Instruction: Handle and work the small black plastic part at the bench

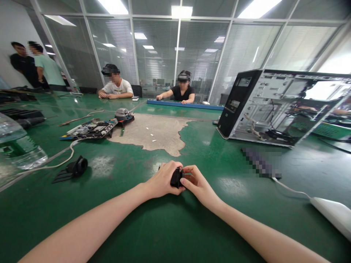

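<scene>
My left hand is wrapped round a small black plastic part, just above the green tabletop in the middle of the view. Fingers cover much of this part, so its exact kind cannot be made out. On its right side my right hand grips it too, with thumb and fingertips pinching its edge. To the left lies another black part with a round ring-like end and flat slats.
A circuit board and a round metal cooler lie far left. An opened computer case stands right, near a pixelated dark object and a white device. A water bottle stands left. Two people sit opposite.
</scene>
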Demonstrator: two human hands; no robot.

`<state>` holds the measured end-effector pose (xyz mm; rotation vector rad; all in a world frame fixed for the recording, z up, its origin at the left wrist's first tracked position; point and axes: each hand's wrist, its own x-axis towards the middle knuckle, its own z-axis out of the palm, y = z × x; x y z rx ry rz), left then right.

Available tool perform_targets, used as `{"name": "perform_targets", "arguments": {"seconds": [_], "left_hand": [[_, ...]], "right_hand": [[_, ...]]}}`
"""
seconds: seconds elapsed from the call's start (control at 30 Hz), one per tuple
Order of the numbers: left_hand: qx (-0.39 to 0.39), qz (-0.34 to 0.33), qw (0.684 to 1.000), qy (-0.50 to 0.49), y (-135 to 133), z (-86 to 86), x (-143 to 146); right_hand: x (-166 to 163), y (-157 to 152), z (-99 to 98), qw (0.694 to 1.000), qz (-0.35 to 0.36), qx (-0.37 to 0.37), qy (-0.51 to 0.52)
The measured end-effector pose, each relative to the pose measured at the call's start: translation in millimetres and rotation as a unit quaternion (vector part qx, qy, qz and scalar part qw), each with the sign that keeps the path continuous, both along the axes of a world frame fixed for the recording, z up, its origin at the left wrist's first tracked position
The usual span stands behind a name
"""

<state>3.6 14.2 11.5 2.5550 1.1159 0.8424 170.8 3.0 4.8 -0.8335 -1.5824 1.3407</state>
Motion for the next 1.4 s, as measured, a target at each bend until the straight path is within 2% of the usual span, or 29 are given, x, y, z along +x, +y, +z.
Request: {"name": "perform_targets", "arguments": {"seconds": [0.33, 0.6, 0.87, 1.2, 1.4], "left_hand": [[-0.018, -0.020, 1.000, 0.008, 0.2, 1.4, -3.0], [-0.013, -0.020, 1.000, 0.003, -0.5, 1.9, -2.7], [-0.006, -0.018, 1.000, -0.007, -1.7, 2.4, -1.1], [-0.027, 0.008, 1.000, 0.008, -1.0, 1.5, -0.4], [-0.032, 0.009, 0.999, 0.006, -0.5, 1.1, -0.2]], "right_hand": [[-1.3, -5.3, 1.7, 0.997, 0.050, -0.022, 0.048], [-0.3, -5.2, 2.3, 0.998, 0.045, -0.008, 0.044], [-0.3, -2.2, 1.0, 1.000, -0.012, -0.003, -0.006], [0.5, -5.7, 1.0, 0.998, 0.048, -0.014, 0.036], [-1.1, -7.2, 0.5, 0.998, 0.037, 0.020, 0.036]]}}
